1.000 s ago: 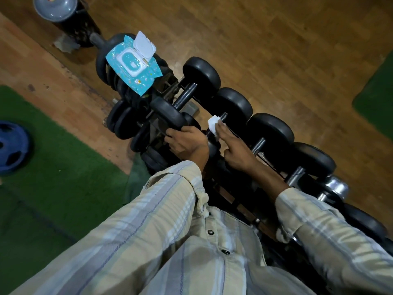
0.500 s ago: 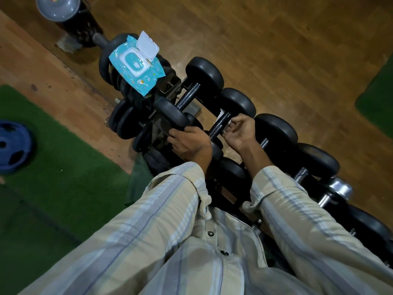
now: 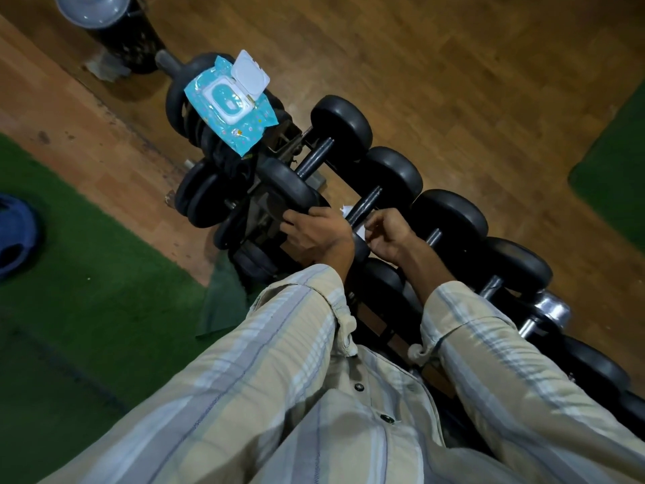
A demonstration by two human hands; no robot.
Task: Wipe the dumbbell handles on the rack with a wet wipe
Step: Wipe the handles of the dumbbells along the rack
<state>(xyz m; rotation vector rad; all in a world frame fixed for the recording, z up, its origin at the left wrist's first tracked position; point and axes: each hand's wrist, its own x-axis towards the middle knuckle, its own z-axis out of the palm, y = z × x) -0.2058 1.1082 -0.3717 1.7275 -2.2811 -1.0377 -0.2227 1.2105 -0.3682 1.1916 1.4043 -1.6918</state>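
Head view: a person in a striped shirt leans over a dumbbell rack (image 3: 275,211) standing on a wooden floor (image 3: 471,75). The left hand (image 3: 316,228) curls over the near rubber head of the second dumbbell (image 3: 394,176), steadying it. At three o'clock of it, just across the bar, the right hand (image 3: 389,234) closes around the low end of that dumbbell's handle (image 3: 364,206), pinching the wet wipe (image 3: 346,211), whose white edges peek out on both sides of the bar. The open wipe pack (image 3: 230,106) lies atop stacked weight plates (image 3: 195,190) at eleven o'clock of the hands. By appearances, the job is early: work sits on the second handle, while the row of dumbbells stretching toward four o'clock remains to be wiped. Whether the first handle (image 3: 316,157) is clean cannot be told. A blue weight plate (image 3: 15,235) rests on green turf (image 3: 87,274) at nine o'clock.
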